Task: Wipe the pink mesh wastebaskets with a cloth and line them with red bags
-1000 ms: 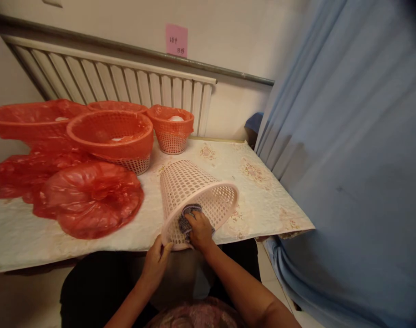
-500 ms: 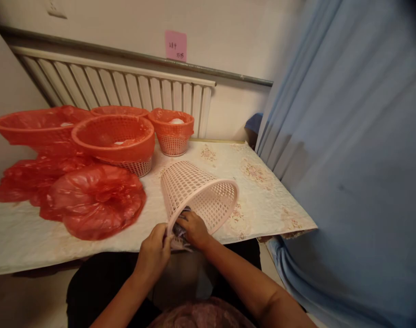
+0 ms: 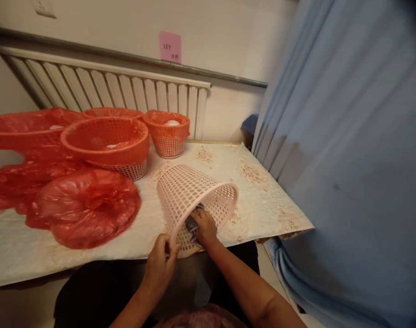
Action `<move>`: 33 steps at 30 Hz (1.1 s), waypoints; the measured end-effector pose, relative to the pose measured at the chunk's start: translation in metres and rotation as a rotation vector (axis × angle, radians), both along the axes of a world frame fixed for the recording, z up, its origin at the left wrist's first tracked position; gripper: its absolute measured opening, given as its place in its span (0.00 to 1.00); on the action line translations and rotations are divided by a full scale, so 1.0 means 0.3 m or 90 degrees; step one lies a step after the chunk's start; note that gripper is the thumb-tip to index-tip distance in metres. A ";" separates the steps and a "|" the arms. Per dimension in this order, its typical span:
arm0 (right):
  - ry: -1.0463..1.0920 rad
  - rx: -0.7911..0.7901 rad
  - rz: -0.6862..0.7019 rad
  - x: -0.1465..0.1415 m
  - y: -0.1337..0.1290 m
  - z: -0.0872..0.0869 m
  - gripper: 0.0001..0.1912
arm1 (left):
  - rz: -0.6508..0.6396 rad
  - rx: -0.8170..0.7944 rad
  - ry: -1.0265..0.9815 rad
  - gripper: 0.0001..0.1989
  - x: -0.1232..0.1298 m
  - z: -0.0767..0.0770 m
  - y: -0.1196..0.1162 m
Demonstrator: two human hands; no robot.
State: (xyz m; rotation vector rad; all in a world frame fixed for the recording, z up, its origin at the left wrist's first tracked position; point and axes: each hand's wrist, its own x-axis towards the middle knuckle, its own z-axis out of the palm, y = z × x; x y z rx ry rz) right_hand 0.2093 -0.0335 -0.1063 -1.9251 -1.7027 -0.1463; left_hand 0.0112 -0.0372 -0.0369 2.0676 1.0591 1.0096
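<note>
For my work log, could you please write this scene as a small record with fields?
Left grip: holds the pale basket at its rim
Right grip: holds a dark cloth inside that basket
Basket pose: on its side, mouth toward the person
Left of basket: crumpled red bags
Behind left: red-lined baskets
Surface: flowered cover
Wall: pink note, radiator
Right: blue curtain

Blue curtain [image 3: 347, 159] beside a pale wall [image 3: 228, 32]

An off-white radiator [image 3: 127, 91] stands under a grey pipe [image 3: 211, 73]; a pink note [image 3: 170, 47] is stuck above. A floral-covered table [image 3: 262, 200] stands in front, pale floor [image 3: 266, 269] showing beneath, in dim, warm light.
</note>
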 end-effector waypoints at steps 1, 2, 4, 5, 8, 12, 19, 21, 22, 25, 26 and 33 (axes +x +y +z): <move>0.012 0.003 -0.007 -0.001 -0.001 -0.005 0.25 | -0.015 -0.026 -0.004 0.07 -0.007 -0.039 -0.008; 0.026 0.006 -0.013 -0.002 0.000 -0.008 0.26 | -0.030 -0.054 -0.008 0.07 -0.011 -0.075 -0.014; 0.077 0.019 -0.018 -0.002 0.009 -0.006 0.28 | -0.053 -0.100 -0.024 0.11 -0.011 -0.132 -0.022; 0.116 0.034 -0.018 -0.004 0.017 0.000 0.30 | -0.055 -0.113 -0.031 0.13 -0.008 -0.150 -0.023; 0.287 0.083 -0.039 -0.029 0.048 0.041 0.32 | -0.047 -0.103 -0.024 0.10 -0.003 -0.158 -0.012; 0.471 0.096 -0.013 -0.116 0.067 0.129 0.25 | -0.032 -0.001 0.009 0.09 -0.019 -0.085 0.014; 0.203 0.049 0.168 -0.191 0.000 0.132 0.25 | -0.034 0.090 0.040 0.05 -0.054 0.067 0.043; 0.073 -0.001 0.182 -0.145 -0.008 0.103 0.24 | -0.020 0.115 0.059 0.04 -0.057 0.090 0.046; 0.012 -0.024 0.181 -0.113 -0.007 0.094 0.21 | -0.016 0.123 0.071 0.04 -0.056 0.100 0.047; -0.114 -0.068 0.146 -0.008 0.005 0.093 0.15 | -0.010 0.145 0.126 0.03 -0.038 0.131 0.048; -0.128 -0.073 0.125 0.020 0.010 0.100 0.14 | -0.011 0.152 0.144 0.02 -0.027 0.144 0.047; 0.136 -0.027 0.105 -0.041 0.028 0.130 0.21 | -0.052 0.160 0.160 0.04 0.063 0.221 0.052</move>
